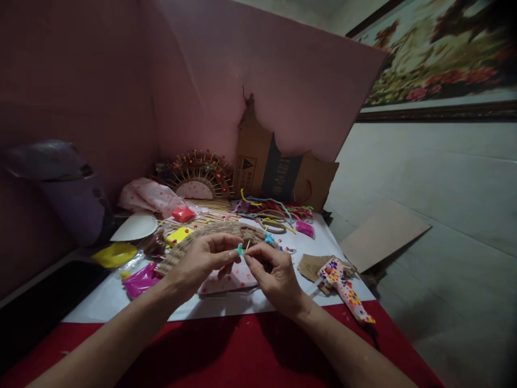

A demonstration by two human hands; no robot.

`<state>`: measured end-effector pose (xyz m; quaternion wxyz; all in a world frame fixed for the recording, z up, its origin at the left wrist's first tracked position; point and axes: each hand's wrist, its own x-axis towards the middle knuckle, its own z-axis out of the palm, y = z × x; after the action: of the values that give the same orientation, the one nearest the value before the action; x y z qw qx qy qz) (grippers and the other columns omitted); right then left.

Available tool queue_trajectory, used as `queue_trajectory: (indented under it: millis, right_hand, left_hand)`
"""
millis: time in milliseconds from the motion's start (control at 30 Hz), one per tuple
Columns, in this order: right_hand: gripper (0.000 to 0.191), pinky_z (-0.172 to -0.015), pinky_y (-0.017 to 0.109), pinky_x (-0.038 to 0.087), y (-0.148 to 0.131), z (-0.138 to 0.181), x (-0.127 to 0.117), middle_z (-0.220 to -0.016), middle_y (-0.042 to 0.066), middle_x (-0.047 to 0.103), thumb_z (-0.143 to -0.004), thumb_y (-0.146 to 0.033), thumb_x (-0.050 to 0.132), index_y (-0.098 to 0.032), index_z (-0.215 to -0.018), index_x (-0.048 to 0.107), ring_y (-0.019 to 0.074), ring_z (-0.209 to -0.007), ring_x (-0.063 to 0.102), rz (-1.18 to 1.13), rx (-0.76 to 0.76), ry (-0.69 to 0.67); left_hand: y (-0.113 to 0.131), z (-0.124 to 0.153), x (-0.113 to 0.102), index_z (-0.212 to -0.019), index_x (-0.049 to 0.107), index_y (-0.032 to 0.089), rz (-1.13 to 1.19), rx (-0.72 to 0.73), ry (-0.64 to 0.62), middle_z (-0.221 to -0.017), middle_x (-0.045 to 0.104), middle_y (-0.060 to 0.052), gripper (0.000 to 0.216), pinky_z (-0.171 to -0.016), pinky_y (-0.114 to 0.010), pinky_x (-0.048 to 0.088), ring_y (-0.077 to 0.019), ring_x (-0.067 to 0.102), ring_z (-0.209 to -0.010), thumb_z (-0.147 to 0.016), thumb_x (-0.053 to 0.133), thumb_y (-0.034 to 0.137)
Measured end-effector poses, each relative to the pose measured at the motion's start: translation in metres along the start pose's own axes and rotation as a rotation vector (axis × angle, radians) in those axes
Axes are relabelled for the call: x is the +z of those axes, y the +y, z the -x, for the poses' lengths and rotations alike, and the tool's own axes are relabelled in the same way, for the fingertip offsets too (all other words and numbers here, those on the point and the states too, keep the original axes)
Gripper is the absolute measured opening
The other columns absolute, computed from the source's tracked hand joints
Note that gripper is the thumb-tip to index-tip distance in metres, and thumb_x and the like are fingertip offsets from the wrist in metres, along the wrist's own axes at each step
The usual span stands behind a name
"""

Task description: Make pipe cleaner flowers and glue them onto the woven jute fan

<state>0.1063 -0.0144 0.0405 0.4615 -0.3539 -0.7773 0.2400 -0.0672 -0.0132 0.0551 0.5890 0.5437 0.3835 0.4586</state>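
Note:
My left hand [197, 264] and my right hand [274, 275] meet over the white sheet [105, 296], and the fingertips of both pinch a small turquoise piece [240, 250]. Under them lies a half-round corrugated cardboard arc [210, 234] on a white paper with pink dots [234, 280]. A second turquoise bit [269, 238] rests on the arc's right end.
A glue gun with a flowered pattern [345, 291] lies right of my hands on cardboard scraps. Coloured pipe cleaners [274, 210], bags of magenta [139, 280], yellow [115, 254] and red [183, 214] material, a stick fan craft [197, 175] and a purple appliance [68, 188] stand behind. Red cloth [226, 350] covers the front.

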Motion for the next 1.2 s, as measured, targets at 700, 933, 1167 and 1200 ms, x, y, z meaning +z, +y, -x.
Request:
queue_trajectory:
  millis: [700,933,1167,1200]
  right_hand:
    - [0.013,-0.056,0.024,0.037,0.0059,0.0032,-0.0008,-0.073,0.003,0.062,-0.083,-0.016,0.048,-0.019,-0.088,0.059,0.0128,-0.061,0.054,0.180,-0.124,-0.047]
    - [0.013,-0.056,0.023,0.037,0.0040,0.0019,-0.0015,-0.070,0.001,0.060,-0.085,-0.017,0.045,-0.019,-0.084,0.058,0.0114,-0.059,0.052,0.138,-0.097,-0.070]
    - [0.010,-0.059,0.024,0.039,0.0034,0.0007,-0.0018,-0.070,0.002,0.061,-0.085,-0.022,0.048,-0.018,-0.085,0.058,0.0122,-0.060,0.054,0.151,-0.098,-0.026]
    - [0.010,-0.060,0.024,0.039,0.0039,0.0002,-0.0021,-0.072,0.003,0.062,-0.085,-0.022,0.049,-0.018,-0.085,0.058,0.0128,-0.063,0.055,0.164,-0.104,-0.016]
  left_hand:
    - [-0.0023,-0.0002,0.0036,-0.077,0.060,0.011,0.021,-0.128,-0.027,-0.068,0.069,-0.006,0.021,-0.053,-0.025,0.049,-0.0132,0.063,-0.055,-0.071,0.068,0.030]
    - [-0.0017,0.0006,0.0039,-0.081,0.055,0.014,0.044,-0.071,-0.092,-0.065,0.068,-0.004,0.020,-0.051,-0.024,0.046,-0.0124,0.060,-0.051,-0.073,0.066,0.029]
    - [0.0026,0.0019,0.0055,-0.078,0.054,0.014,0.026,-0.035,-0.104,-0.067,0.068,-0.005,0.020,-0.051,-0.026,0.048,-0.0136,0.061,-0.052,-0.073,0.066,0.029]
    - [0.0033,0.0020,0.0060,-0.077,0.054,0.013,0.020,-0.032,-0.089,-0.067,0.068,-0.005,0.022,-0.051,-0.026,0.048,-0.0135,0.061,-0.052,-0.072,0.067,0.030]
